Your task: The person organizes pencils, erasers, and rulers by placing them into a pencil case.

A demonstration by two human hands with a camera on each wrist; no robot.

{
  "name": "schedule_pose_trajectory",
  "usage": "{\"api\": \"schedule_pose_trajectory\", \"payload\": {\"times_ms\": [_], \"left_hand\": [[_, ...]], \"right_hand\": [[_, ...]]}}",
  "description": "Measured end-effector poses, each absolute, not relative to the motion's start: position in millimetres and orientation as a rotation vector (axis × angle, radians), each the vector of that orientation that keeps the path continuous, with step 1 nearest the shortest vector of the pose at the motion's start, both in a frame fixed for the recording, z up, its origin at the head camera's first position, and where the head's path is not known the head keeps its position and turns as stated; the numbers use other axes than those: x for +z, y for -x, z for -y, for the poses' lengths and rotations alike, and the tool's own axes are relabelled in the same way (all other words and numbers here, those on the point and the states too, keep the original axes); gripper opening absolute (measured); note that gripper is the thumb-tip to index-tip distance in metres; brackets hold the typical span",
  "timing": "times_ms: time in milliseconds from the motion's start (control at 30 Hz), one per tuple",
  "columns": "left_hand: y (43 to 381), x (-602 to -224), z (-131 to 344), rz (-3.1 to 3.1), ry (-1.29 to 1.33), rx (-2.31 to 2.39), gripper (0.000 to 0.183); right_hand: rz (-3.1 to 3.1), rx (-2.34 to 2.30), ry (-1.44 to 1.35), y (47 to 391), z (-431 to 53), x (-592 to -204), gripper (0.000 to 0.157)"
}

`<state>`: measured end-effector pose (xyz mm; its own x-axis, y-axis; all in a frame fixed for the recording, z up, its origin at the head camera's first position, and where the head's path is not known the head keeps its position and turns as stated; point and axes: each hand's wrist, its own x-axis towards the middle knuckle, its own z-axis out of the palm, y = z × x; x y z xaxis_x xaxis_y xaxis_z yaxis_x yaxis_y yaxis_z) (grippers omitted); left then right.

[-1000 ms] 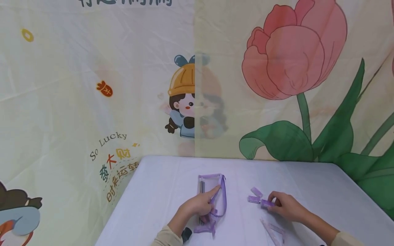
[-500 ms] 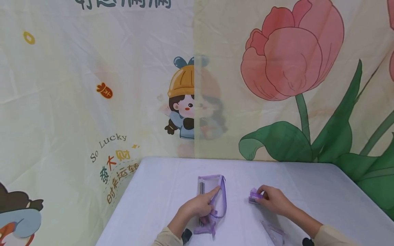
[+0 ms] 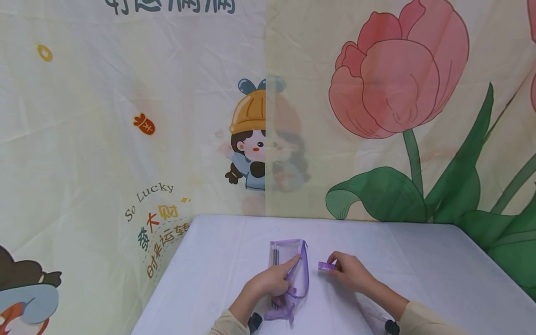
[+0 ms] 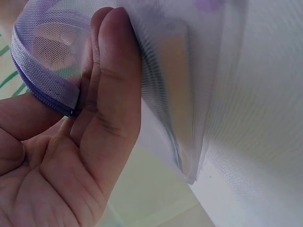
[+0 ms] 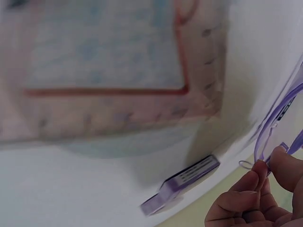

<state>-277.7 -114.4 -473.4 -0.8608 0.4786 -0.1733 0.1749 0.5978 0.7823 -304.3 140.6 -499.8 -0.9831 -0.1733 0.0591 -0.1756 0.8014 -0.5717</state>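
Note:
My left hand (image 3: 268, 283) holds the see-through mesh pencil case (image 3: 307, 272) by its purple zipper edge, index finger pointing along it. In the left wrist view, the zipper strip (image 4: 45, 87) lies between thumb and fingers, and the mouth gapes. Slim dark-and-silver pencils (image 3: 275, 255) show inside the case. To its right, my right hand (image 3: 351, 273) pinches a small purple block, probably an eraser (image 3: 326, 266), apart from the case. In the right wrist view, two similar purple blocks (image 5: 191, 172) lie on the table; in the head view the hand hides them.
A clear set square (image 5: 203, 101) with red lines and scale marks looms large in the right wrist view; the right forearm partly covers it in the head view. A white cloth covers the table (image 3: 226, 242). Behind it hangs a printed curtain (image 3: 197, 116).
My right hand has moved left toward the pencil case with one purple block, passing over the other two. The left hand has kept its hold on the case.

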Motion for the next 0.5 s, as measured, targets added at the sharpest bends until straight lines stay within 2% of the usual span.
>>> {"api": "schedule_pose_trajectory", "payload": {"times_ms": [500], "left_hand": [[276.0,-471.9,113.5,-2.463,-0.494,1.174,0.076]], "right_hand": [[2.888,0.903,-0.534,304.7,-107.7,-507.4,0.017]]}}
